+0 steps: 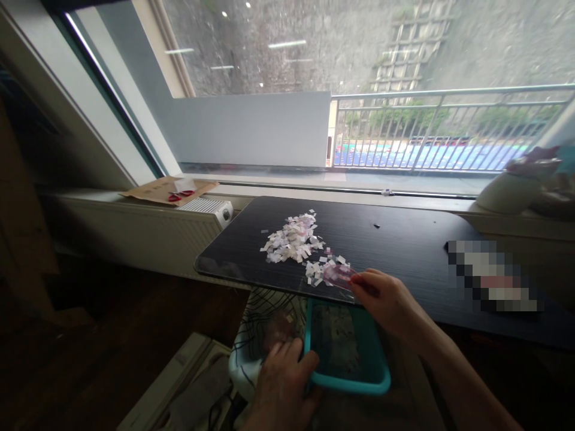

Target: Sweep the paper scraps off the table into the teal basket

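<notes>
My right hand (381,293) is closed on a pink, see-through flat plastic piece (339,275) whose exact kind I cannot tell. Its far end rests among a small heap of white paper scraps (315,272) at the near edge of the black table (395,251). A larger pile of scraps (294,239) lies just behind. Below the table edge, my left hand (287,377) grips the left rim of a teal plastic bin (381,380), thumb over the rim. Pale scraps show dimly inside the bin. Something clear and pinkish by the left fingertips is unclear.
A light stool-like seat with a line-patterned cover (256,317) stands left of the bin. Red scissors (181,196) lie on brown paper (153,190) on the sill, above a radiator (157,239). A blurred-out object (494,278) rests on the table's right.
</notes>
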Demonstrator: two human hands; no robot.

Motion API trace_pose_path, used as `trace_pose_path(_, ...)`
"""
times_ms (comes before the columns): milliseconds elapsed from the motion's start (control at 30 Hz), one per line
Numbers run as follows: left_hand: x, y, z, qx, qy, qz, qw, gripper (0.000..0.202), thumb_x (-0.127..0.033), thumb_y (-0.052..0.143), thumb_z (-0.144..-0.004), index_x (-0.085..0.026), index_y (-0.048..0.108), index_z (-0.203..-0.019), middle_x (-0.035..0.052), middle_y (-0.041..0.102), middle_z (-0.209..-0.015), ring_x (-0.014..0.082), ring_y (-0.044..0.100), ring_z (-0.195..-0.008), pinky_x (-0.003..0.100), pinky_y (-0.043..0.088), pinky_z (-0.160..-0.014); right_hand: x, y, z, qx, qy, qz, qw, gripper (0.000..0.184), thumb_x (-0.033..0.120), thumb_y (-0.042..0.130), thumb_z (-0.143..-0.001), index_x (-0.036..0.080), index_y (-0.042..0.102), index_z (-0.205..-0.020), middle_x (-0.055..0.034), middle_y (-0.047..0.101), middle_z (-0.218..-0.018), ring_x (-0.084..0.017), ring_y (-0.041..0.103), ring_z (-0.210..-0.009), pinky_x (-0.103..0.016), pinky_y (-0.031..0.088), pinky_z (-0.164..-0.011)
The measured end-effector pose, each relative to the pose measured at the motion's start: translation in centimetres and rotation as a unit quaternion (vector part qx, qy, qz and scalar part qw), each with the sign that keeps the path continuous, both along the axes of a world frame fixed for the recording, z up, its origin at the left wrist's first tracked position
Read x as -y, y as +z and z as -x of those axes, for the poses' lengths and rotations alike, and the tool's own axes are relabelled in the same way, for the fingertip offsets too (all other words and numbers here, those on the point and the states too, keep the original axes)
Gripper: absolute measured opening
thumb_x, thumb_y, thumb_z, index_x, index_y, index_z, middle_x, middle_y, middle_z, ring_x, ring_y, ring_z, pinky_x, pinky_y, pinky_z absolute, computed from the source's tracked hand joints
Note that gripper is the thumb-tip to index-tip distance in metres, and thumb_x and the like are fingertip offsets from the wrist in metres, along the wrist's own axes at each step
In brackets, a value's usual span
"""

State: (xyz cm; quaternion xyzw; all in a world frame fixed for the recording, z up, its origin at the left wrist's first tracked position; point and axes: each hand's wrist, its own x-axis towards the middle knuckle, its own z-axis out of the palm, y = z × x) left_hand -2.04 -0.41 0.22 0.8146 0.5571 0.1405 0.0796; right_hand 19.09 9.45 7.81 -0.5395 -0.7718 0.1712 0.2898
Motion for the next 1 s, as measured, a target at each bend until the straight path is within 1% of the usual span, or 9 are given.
trace_pose_path(133,0.1,-0.1,0.1,-0.005,0.003,0.003,1.0,0.021,-0.013,0.065,-0.066,-0.023,0.057,-0.083,0.0032,0.053,-0.088,0.0246,0.049,-0.082,0.036,0.034,-0.073,-0.2,0.0,0.7,0.016,0.009,-0.002,1.0,0.028,0.032,0.047,-0.086,0.017,0.065,-0.071,0.0002,0.054,-0.065,-0.011,0.048,-0.056,-0.023,0.034,-0.052)
trace_pose_path(267,0.0,-0.3,0.6,0.002,-0.001,-0.001,1.0,0.02,-0.014,0.063,-0.068,-0.023,0.057,-0.084,0.0032,0.053,-0.087,0.025,0.049,-0.082,0.036,0.034,-0.073,0.6,0.2,-0.3,0.021,0.004,0.016,1.0,0.027,0.031,0.045,-0.087,0.018,0.067,-0.078,-0.0003,0.056,-0.067,-0.011,0.049,-0.056,-0.024,0.034,-0.053)
trace_pose_path(367,-0.1,-0.3,0.5,0.001,-0.008,0.002,1.0,0.02,-0.013,0.062,-0.068,-0.024,0.057,-0.085,0.0029,0.053,-0.087,0.025,0.049,-0.082,0.036,0.034,-0.073,0.9,0.2,-0.6,0.016,-0.005,0.014,1.0,0.027,0.031,0.046,-0.087,0.018,0.067,-0.077,-0.0002,0.055,-0.067,-0.011,0.049,-0.057,-0.024,0.034,-0.054)
trace_pose_path(500,0.0,-0.3,0.1,-0.004,-0.006,-0.001,1.0,0.02,-0.014,0.063,-0.068,-0.023,0.057,-0.085,0.0034,0.053,-0.088,0.0251,0.049,-0.082,0.036,0.034,-0.073,1.0,0.1,-0.5,0.014,0.0,0.024,1.0,0.026,0.031,0.046,-0.086,0.018,0.067,-0.078,0.0002,0.055,-0.067,-0.011,0.049,-0.057,-0.024,0.034,-0.054)
trace_pose_path(700,0.0,-0.4,0.4,-0.002,-0.002,-0.007,1.0,0.018,-0.014,0.062,-0.069,-0.024,0.057,-0.084,0.0032,0.052,-0.086,0.0251,0.048,-0.08,0.035,0.034,-0.07,2.7,0.4,-2.1,0.012,0.002,0.052,0.999,0.025,0.032,0.048,-0.086,0.02,0.064,-0.071,0.0013,0.052,-0.064,-0.011,0.047,-0.056,-0.024,0.034,-0.053)
trace_pose_path(800,-0.1,-0.3,0.3,-0.001,-0.003,-0.008,1.0,0.019,-0.016,0.064,-0.069,-0.024,0.057,-0.084,0.0029,0.052,-0.085,0.025,0.048,-0.08,0.036,0.034,-0.071,2.8,0.4,-2.7,0.003,-0.003,0.058,0.998,0.026,0.034,0.048,-0.086,0.02,0.064,-0.074,0.0015,0.051,-0.065,-0.011,0.047,-0.056,-0.024,0.034,-0.054)
trace_pose_path(900,0.0,-0.3,0.1,-0.001,0.004,-0.017,1.0,0.019,-0.016,0.065,-0.069,-0.023,0.057,-0.084,0.003,0.052,-0.086,0.0249,0.048,-0.08,0.036,0.034,-0.072,2.3,0.2,-2.7,-0.004,-0.021,0.045,0.999,0.025,0.036,0.047,-0.087,0.02,0.064,-0.077,0.0011,0.052,-0.066,-0.012,0.048,-0.057,-0.025,0.034,-0.054)
trace_pose_path(1000,-0.1,-0.4,0.1,0.004,0.0,-0.02,1.0,0.018,-0.017,0.066,-0.069,-0.023,0.057,-0.083,0.0033,0.052,-0.086,0.0245,0.048,-0.08,0.035,0.033,-0.07,2.1,-0.4,-2.5,0.001,-0.044,0.023,0.999,0.025,0.036,0.048,-0.087,0.019,0.062,-0.073,0.0007,0.052,-0.068,-0.011,0.047,-0.057,-0.025,0.034,-0.055)
